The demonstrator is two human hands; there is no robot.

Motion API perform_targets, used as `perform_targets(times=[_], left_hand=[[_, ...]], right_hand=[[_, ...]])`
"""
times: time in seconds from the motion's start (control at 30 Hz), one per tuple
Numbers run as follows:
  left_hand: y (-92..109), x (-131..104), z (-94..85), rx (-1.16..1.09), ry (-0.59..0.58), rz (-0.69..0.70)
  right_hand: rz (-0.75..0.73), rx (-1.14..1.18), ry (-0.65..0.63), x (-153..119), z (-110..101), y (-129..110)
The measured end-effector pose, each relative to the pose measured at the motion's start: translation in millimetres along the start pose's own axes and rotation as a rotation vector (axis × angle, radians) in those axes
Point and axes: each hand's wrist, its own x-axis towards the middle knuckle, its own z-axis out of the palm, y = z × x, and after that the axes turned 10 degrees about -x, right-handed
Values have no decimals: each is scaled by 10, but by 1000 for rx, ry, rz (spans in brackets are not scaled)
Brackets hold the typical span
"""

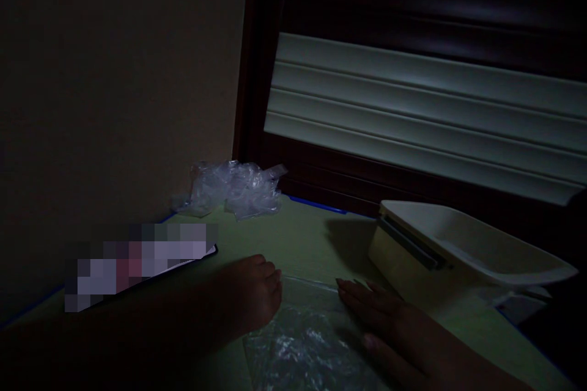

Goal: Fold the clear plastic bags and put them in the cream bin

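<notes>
clear plastic bag (307,342): nearest the camera, at 6 o'clock from the centre of view; lies flat, wrinkled and glinting on the green tabletop (312,241).
left hand (257,293): at 7 o'clock, at the bag's upper left corner; fingers curled inward; whether they pinch the bag, cannot tell.
right hand (389,321): at 5 o'clock, over the bag's right side; fingers extended and laid open, thumb apart; contact with the bag not confirmed.
pale bin (389,256): at 4 o'clock, just beyond the right hand; dark strip (408,241) below its rim.
crumpled clear plastic (243,186): between 8 and 9 o'clock, heaped at the tabletop's far corner.
flat dark-edged item (151,263): at 8 o'clock, near the left hand; face obscured by pixelation.
slatted panel (413,110): between 2 and 3 o'clock, pale, within dark woodwork (413,6).
lighting: dim.
</notes>
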Motion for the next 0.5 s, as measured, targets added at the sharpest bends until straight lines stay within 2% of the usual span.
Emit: perform_targets(times=[0.13, 0.27, 0.5], left_hand=[[-17, -3, -15, -23, 14, 10], [-31, 4, -18, -47, 56, 25], [-21, 22, -15, -83, 28, 7]], right_hand=[[86, 141, 164, -44, 90, 84], [191, 244, 357, 81, 222, 136], [240, 298, 417, 280, 354, 166]])
